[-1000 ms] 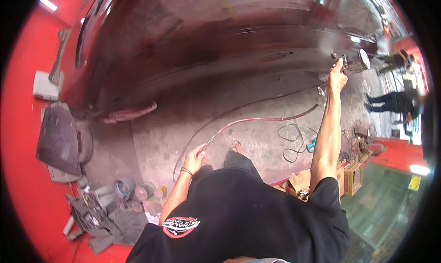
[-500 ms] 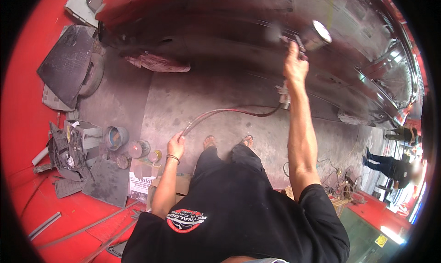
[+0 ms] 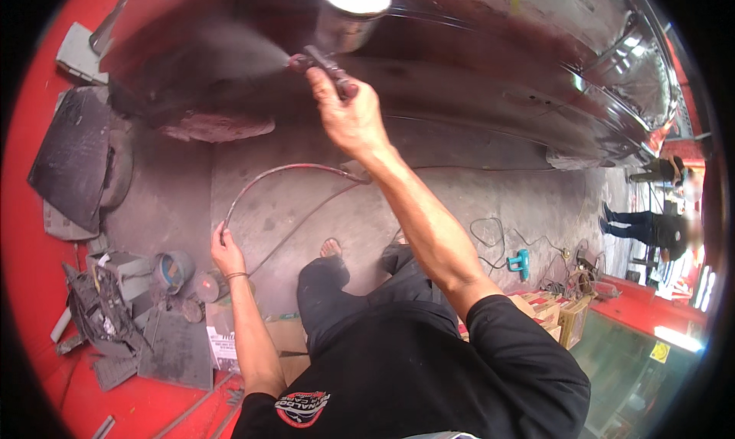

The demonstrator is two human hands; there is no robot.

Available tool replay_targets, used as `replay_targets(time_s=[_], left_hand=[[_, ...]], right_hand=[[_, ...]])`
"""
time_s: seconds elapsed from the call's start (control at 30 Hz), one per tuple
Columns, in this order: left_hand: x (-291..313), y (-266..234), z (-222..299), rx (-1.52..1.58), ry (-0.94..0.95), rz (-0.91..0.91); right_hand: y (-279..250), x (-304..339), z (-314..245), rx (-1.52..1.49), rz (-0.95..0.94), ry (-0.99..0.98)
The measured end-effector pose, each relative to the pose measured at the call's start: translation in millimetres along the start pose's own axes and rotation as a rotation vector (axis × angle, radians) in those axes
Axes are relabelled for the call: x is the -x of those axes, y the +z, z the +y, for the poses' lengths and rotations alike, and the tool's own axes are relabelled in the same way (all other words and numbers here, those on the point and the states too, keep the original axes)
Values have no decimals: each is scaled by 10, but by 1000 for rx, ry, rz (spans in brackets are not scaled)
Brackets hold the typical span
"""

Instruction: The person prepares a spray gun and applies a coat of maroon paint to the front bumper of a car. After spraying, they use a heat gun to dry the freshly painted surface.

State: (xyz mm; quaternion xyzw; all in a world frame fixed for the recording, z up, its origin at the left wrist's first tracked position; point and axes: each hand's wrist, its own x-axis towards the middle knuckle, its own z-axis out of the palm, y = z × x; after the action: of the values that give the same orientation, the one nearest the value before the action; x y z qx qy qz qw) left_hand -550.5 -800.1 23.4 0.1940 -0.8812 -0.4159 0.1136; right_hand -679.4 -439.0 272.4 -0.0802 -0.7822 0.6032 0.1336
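My right hand point(image 3: 351, 117) grips a spray gun point(image 3: 325, 65) topped by a metal paint cup point(image 3: 344, 29) with a pale lid. A fan of mist leaves the nozzle toward the left, along the dark red car body point(image 3: 452, 63). The gun appears apart from the panel. Lower left, my left hand point(image 3: 227, 253) is closed around the air hose point(image 3: 287, 168), which arches up from it toward my right wrist. Where the hose joins the gun is hidden behind my right hand and forearm.
At left lie a dark panel point(image 3: 70, 159), a bucket point(image 3: 174, 272) and grey car parts point(image 3: 103, 312). Cardboard boxes point(image 3: 570, 320) and a teal power tool point(image 3: 519, 264) are at lower right, near loose cords. Two people stand at far right. A thin line crosses the concrete floor point(image 3: 436, 190).
My right hand has swept the spray gun left along the car, and mist now shows clearly. My left hand has shifted left and slightly down with the hose. The whole view has moved too.
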Motion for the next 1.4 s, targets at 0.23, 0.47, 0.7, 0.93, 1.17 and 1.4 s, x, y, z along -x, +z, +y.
replay_targets(time_s=[0.23, 0.47, 0.7, 0.93, 1.17, 1.4], left_hand=[[73, 1797, 713, 2, 280, -250], [479, 3501, 890, 67, 673, -365], [704, 4538, 780, 227, 845, -516], [603, 4945, 239, 231, 665, -864], [302, 4839, -399, -110, 595, -995], [-248, 4560, -694, -174, 523, -958]], right_hand=[[-1840, 39, 724, 18, 343, 19], [-3627, 138, 1345, 36, 636, 42], [-5143, 424, 1893, 61, 1018, -120], [-5292, 769, 2213, 87, 1102, -148], [-4043, 769, 2158, 26, 853, -160], [-2619, 404, 1829, 7, 622, -226]])
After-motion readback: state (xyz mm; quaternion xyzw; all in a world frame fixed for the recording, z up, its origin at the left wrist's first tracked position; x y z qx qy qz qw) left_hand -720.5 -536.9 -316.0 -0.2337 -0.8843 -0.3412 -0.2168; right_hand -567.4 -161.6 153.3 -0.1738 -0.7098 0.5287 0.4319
